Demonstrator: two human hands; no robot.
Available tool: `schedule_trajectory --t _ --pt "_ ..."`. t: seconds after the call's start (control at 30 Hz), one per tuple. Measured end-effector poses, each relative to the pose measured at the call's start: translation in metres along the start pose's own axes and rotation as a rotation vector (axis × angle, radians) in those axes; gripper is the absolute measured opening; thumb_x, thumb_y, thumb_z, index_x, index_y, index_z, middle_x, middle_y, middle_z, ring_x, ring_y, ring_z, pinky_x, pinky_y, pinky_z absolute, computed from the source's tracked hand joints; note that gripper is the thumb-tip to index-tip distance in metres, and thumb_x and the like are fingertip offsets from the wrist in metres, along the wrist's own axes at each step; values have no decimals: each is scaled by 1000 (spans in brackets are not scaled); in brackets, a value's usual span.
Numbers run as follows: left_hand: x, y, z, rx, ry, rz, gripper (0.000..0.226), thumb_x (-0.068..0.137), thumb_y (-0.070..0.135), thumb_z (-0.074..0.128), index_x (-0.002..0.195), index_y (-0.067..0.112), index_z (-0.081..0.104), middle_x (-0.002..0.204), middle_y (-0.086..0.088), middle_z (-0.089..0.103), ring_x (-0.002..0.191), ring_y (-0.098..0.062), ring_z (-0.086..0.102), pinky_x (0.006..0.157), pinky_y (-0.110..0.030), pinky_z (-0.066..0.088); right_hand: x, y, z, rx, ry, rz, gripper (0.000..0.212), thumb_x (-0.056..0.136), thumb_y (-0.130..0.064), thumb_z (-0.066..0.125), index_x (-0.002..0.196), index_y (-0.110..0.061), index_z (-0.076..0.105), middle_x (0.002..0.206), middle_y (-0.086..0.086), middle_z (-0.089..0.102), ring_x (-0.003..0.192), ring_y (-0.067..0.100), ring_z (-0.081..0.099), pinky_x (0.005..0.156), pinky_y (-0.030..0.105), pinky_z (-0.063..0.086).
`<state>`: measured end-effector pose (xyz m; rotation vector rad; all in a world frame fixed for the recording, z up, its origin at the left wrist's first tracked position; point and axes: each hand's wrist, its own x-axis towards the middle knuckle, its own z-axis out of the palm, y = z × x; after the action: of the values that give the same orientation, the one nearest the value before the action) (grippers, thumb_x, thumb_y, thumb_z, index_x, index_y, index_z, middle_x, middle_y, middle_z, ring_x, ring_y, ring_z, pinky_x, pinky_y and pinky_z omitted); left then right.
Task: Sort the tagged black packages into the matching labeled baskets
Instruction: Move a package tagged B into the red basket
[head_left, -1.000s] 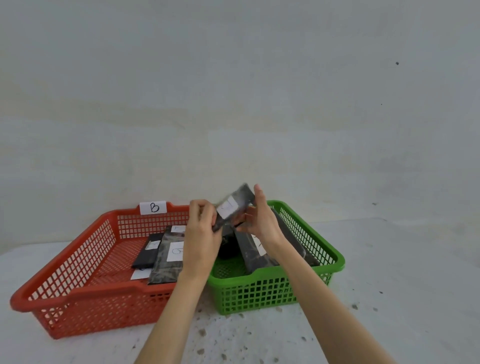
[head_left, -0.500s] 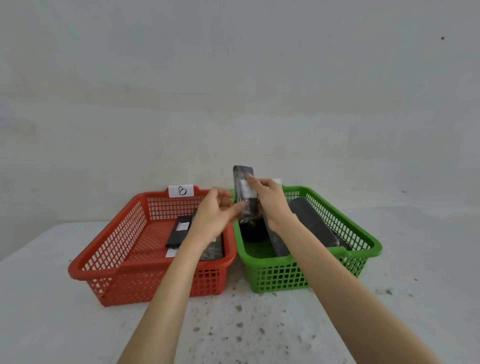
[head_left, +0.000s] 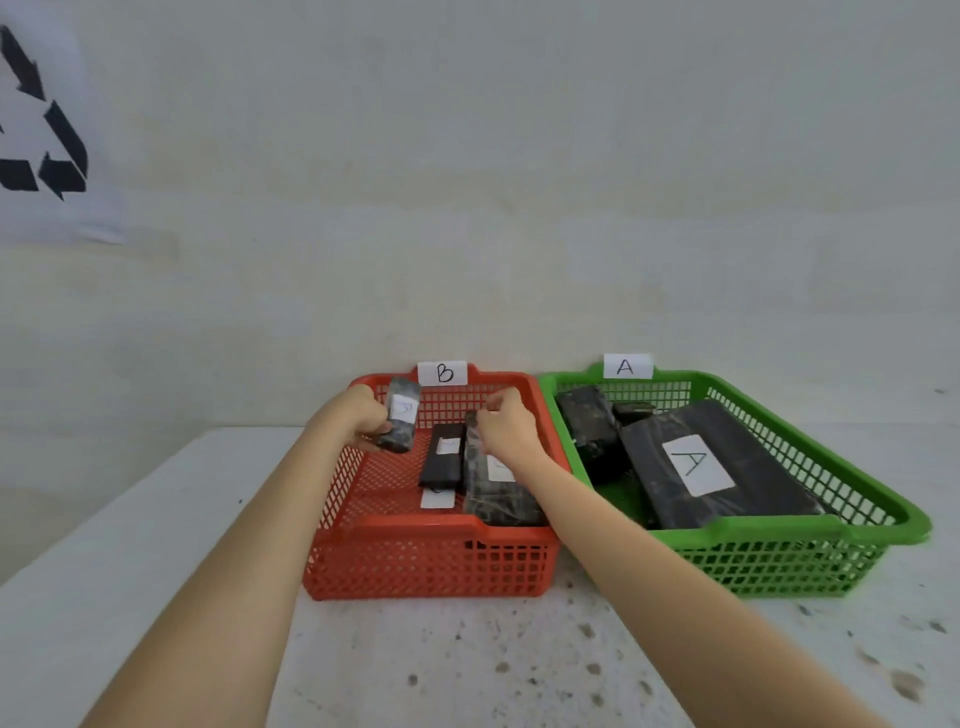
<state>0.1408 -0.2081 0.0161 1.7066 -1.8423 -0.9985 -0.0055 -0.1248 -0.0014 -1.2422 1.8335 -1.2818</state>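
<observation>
My left hand (head_left: 370, 422) grips a small black package (head_left: 402, 422) with a white tag, upright over the back left of the red basket (head_left: 431, 532) labelled B. My right hand (head_left: 506, 428) hovers over the same basket with fingers curled and nothing visible in them. Below it lie a slim black package (head_left: 441, 460), a larger one (head_left: 496, 496) and a loose white tag (head_left: 436, 499). The green basket (head_left: 779, 532) labelled A holds a big package tagged A (head_left: 691, 467), another package (head_left: 589, 423) and a small one (head_left: 631, 410).
Both baskets stand side by side against the wall on a white speckled table (head_left: 467, 665). The table's left edge runs diagonally at the left. A sheet with a black recycling symbol (head_left: 44, 130) hangs on the wall at the upper left.
The small package moved from both hands above the green basket leftward over the red basket. My right hand let go of it; only my left hand holds it now.
</observation>
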Motion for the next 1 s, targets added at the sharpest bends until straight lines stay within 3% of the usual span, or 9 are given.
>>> schedule_trajectory --t 0.07,0.17,0.27,0.37,0.53,0.63,0.67,0.83,1.0 --pt "15 -7 4 158 -18 -80 38 90 -1 54 126 -9 47 128 -26 54 113 -36 60 95 -42 51 4 11 -1 -41 64 12 31 91 -9 41 121 -1 41 121 20 55 93 28 56 88 45 52" --pt "34 -16 12 333 -23 -132 41 93 5 49 132 -7 45 134 -20 54 122 -30 55 103 -36 44 6 16 -6 -63 115 12 31 90 -10 40 120 -2 40 123 21 53 99 31 56 91 50 49" --pt "51 -22 24 244 -81 -228 42 97 1 37 138 -9 34 139 -19 49 127 -27 50 108 -32 39 7 17 -5 -96 109 0 35 91 -11 40 124 -1 37 125 22 51 92 27 49 91 48 49" --pt "64 -22 31 142 -92 -228 44 96 -1 38 139 -8 30 138 -23 47 124 -30 52 106 -34 41 12 21 -4 -89 97 -16 34 92 -11 39 124 0 37 122 21 54 85 24 46 76 37 46" --pt "71 -26 28 81 -121 -141 34 89 5 58 122 -2 51 115 -13 55 106 -25 58 86 -26 50 15 23 -2 -100 81 -44 29 92 -14 41 118 -2 39 119 19 54 85 24 47 75 40 44" --pt "67 -24 31 72 -137 -47 6 88 2 58 90 6 54 101 -13 53 81 -19 58 65 -26 51 14 22 -2 -108 83 -61 27 92 -15 42 117 -3 40 123 18 54 86 25 49 82 43 47" --pt "68 -24 31 59 -131 -24 12 88 0 57 84 8 50 101 -14 52 77 -18 56 60 -25 50 13 22 -2 -111 83 -63 27 93 -15 42 116 -3 40 122 18 54 86 24 49 82 42 47" --pt "67 -24 31 69 -149 44 20 88 6 59 107 8 52 114 -15 53 106 -27 55 78 -33 50 11 22 -3 -108 70 -58 29 93 -16 42 119 -3 39 124 19 54 85 24 49 79 41 46" --pt "67 -21 28 152 -162 20 29 88 5 59 116 2 54 128 -21 53 114 -32 56 79 -33 50 10 21 -3 -106 50 -64 26 92 -15 42 116 -4 40 117 19 57 82 24 49 70 33 39"
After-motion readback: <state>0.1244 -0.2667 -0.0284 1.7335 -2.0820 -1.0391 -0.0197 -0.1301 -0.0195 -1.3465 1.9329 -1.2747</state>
